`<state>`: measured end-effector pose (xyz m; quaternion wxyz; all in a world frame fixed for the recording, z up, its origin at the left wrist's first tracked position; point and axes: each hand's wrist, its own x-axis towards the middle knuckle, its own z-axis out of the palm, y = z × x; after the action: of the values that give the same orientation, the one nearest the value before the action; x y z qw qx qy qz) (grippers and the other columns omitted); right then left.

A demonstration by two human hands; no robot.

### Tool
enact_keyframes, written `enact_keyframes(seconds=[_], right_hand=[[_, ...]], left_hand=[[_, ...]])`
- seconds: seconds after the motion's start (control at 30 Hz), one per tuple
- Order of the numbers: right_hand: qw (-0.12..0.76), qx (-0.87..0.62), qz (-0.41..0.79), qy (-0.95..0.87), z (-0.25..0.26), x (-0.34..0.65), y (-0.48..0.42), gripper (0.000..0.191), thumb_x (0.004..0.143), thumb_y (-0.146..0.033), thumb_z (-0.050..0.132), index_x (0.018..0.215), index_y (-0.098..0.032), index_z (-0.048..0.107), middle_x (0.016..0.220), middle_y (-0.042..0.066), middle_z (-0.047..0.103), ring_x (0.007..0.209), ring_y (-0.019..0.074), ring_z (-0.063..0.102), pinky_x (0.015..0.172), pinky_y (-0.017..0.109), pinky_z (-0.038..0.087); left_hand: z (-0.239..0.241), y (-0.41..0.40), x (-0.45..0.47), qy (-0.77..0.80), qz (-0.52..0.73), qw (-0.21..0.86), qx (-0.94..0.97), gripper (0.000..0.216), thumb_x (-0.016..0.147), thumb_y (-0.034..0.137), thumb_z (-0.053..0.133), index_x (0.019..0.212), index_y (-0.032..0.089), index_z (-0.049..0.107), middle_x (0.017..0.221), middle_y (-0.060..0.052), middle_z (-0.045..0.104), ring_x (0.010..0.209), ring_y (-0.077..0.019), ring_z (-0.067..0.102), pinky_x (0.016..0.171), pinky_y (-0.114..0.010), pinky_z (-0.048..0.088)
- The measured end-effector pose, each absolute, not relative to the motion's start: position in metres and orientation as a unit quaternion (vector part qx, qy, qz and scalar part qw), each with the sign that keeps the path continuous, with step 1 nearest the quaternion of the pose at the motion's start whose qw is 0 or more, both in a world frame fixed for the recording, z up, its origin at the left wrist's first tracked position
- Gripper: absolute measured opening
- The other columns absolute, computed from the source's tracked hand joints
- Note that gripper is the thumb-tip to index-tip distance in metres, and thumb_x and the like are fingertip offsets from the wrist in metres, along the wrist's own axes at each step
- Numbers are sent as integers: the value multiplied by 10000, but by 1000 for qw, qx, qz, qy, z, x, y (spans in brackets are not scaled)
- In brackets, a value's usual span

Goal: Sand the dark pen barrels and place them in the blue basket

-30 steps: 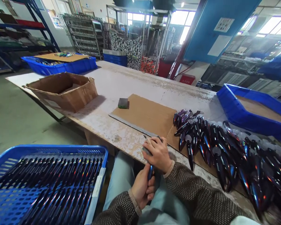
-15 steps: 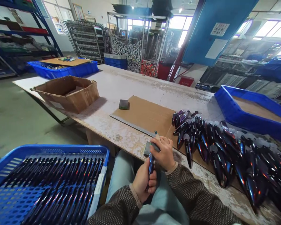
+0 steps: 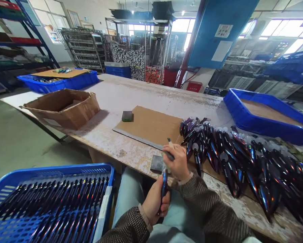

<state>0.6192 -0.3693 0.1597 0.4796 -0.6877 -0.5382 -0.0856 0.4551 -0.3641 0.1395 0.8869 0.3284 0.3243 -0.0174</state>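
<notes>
My left hand (image 3: 156, 199) is closed around a glossy dark blue fishing lure (image 3: 164, 182), held upright over my lap with its clear lip end at the top. Just above it, my right hand (image 3: 177, 162) grips a slim tool with a pale shaft and dark green end (image 3: 170, 141); its working end is hidden by the fingers. A flat grey square block (image 3: 157, 163) lies at the table edge beside my right hand. To the right, many similar dark lures (image 3: 217, 145) with clear round lips lie heaped on cardboard.
A blue perforated basket (image 3: 110, 179) with rows of lures stands at lower left. On the table (image 3: 146, 92) are a cardboard sheet (image 3: 153, 125), a dark block (image 3: 127, 116), an open carton (image 3: 83, 114), a blue tray (image 3: 272, 125) at right and a blue bin (image 3: 72, 81) at far left.
My right hand has lifted slightly away from the lure, uncovering more of the grey block. The left hand keeps its hold on the lure. The whole view has shifted a little.
</notes>
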Motion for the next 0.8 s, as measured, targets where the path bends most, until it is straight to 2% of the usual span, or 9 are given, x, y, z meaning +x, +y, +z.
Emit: enact_keyframes(seconds=[0.13, 0.27, 0.33, 0.4, 0.53, 0.6, 0.7, 0.8], right_hand=[[523, -705, -13, -479, 166, 668, -363, 200, 849, -370, 578, 857, -240, 729, 885, 40, 722, 849, 259, 649, 811, 391, 483], [528, -668, -37, -523, 181, 649, -391, 179, 902, -334, 577, 972, -257, 722, 1049, 42, 714, 1006, 271, 627, 927, 430, 448], [487, -637, -53, -596, 187, 626, -401, 171, 891, -298, 596, 1017, -271, 710, 1130, 32, 694, 1090, 281, 596, 1020, 474, 378], [456, -626, -66, -629, 190, 616, -401, 165, 862, -278, 608, 993, -272, 709, 1128, 24, 694, 1099, 287, 589, 1046, 496, 339], [480, -656, 24, -582, 186, 654, -389, 166, 839, -309, 578, 852, -237, 727, 950, 48, 728, 897, 249, 650, 881, 410, 469], [489, -671, 83, -551, 187, 673, -391, 198, 834, -347, 583, 845, -227, 740, 929, 60, 732, 877, 253, 664, 846, 393, 498], [504, -652, 83, -561, 198, 669, -402, 207, 872, -336, 580, 942, -230, 744, 1042, 58, 721, 987, 260, 654, 927, 421, 478], [452, -606, 25, -654, 210, 642, -408, 175, 867, -296, 608, 977, -263, 740, 1105, 35, 706, 1071, 272, 616, 1018, 477, 403]], left_hand=[[135, -365, 452, 322, 14, 877, 357, 699, 604, 911, 575, 758, 243, 439, 390, 124, 319, 307, -62, 154, 293, -191, 194], [135, -355, 451, 335, 52, 871, 355, 702, 610, 900, 587, 825, 248, 441, 404, 135, 329, 319, -57, 139, 296, -176, 200], [135, -356, 453, 329, 52, 865, 376, 688, 644, 901, 554, 824, 249, 432, 409, 136, 334, 306, -55, 145, 292, -176, 190], [135, -359, 454, 317, 66, 851, 413, 669, 680, 894, 530, 821, 251, 415, 415, 134, 348, 288, -52, 159, 288, -177, 178], [131, -365, 451, 280, 88, 828, 477, 631, 728, 851, 551, 863, 249, 418, 389, 136, 353, 267, -55, 182, 282, -181, 187], [126, -363, 449, 278, 98, 825, 482, 645, 722, 865, 537, 867, 248, 418, 382, 139, 341, 263, -56, 174, 278, -187, 197], [120, -356, 450, 308, 106, 818, 474, 663, 702, 891, 513, 833, 251, 400, 409, 139, 339, 272, -49, 152, 277, -191, 177], [117, -354, 453, 311, 114, 810, 483, 642, 713, 857, 552, 860, 246, 420, 467, 132, 350, 307, -43, 177, 305, -191, 163]])
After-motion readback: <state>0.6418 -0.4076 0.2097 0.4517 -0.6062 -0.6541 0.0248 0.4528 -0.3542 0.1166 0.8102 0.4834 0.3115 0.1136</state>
